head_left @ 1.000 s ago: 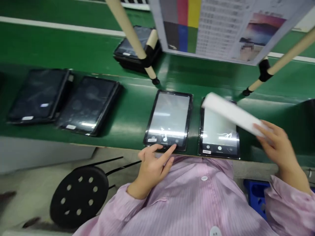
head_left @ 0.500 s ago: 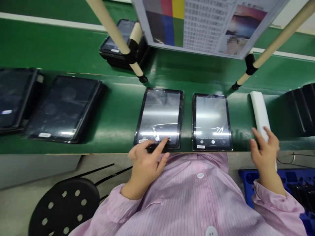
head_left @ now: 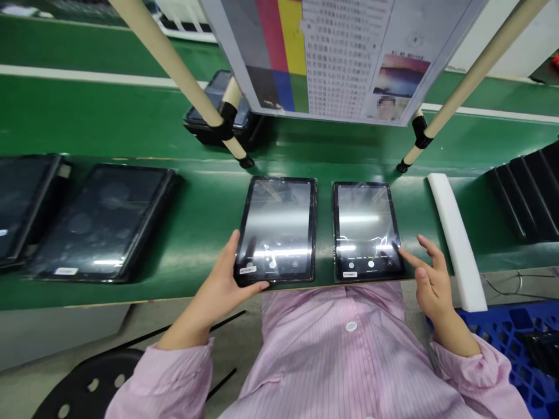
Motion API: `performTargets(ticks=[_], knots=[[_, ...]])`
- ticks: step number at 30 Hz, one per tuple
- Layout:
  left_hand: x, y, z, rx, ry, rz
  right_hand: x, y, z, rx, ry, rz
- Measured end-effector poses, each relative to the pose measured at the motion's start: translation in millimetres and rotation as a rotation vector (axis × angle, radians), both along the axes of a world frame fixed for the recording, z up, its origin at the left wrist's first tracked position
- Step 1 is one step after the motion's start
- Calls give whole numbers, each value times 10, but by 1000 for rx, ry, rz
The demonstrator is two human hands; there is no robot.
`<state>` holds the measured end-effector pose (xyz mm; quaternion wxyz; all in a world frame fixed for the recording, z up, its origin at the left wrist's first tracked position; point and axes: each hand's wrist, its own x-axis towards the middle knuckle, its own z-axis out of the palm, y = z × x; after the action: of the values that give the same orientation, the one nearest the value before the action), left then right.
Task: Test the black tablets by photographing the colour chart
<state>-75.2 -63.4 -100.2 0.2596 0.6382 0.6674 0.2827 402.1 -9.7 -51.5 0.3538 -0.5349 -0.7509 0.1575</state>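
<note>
Two tablets with lit screens lie side by side on the green bench in front of me. My left hand [head_left: 225,276] is at the lower left corner of the left tablet [head_left: 279,218], fingers along its left side and thumb stretched along its bottom edge. The fingers' undersides are hidden. My right hand [head_left: 430,279] is beside the right tablet [head_left: 367,227], with its index fingertip at the right edge of the screen. The other fingers are apart and hold nothing. Both screens show round buttons along the bottom, like a camera view.
A white foam strip [head_left: 456,238] overhangs the bench edge at right, near a row of dark cases [head_left: 524,192]. Dark tablets [head_left: 105,215] lie in stacks at left, with another stack [head_left: 222,107] behind. A printed chart [head_left: 345,64] hangs on poles. A black stool [head_left: 87,387] stands below.
My left hand has moved from the left tablet's on-screen button to its lower left corner. My right hand has left the foam strip and come to the right tablet. The view has shifted.
</note>
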Motion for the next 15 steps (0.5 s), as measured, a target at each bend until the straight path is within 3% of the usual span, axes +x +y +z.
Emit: performTargets(ticks=[4,8,12,15], knots=[[89,-13,20,42,75,-51,-17,285,-67,-186,191,-60],[162,-18,3,47,75,-86,-217,670,63,-88,47,-87],[236,-27,29,31,31,-98,-648,997,331,3,-32,69],[224,-36,88,12,-35,-92,-1028,1181,441,-48,-18,240]])
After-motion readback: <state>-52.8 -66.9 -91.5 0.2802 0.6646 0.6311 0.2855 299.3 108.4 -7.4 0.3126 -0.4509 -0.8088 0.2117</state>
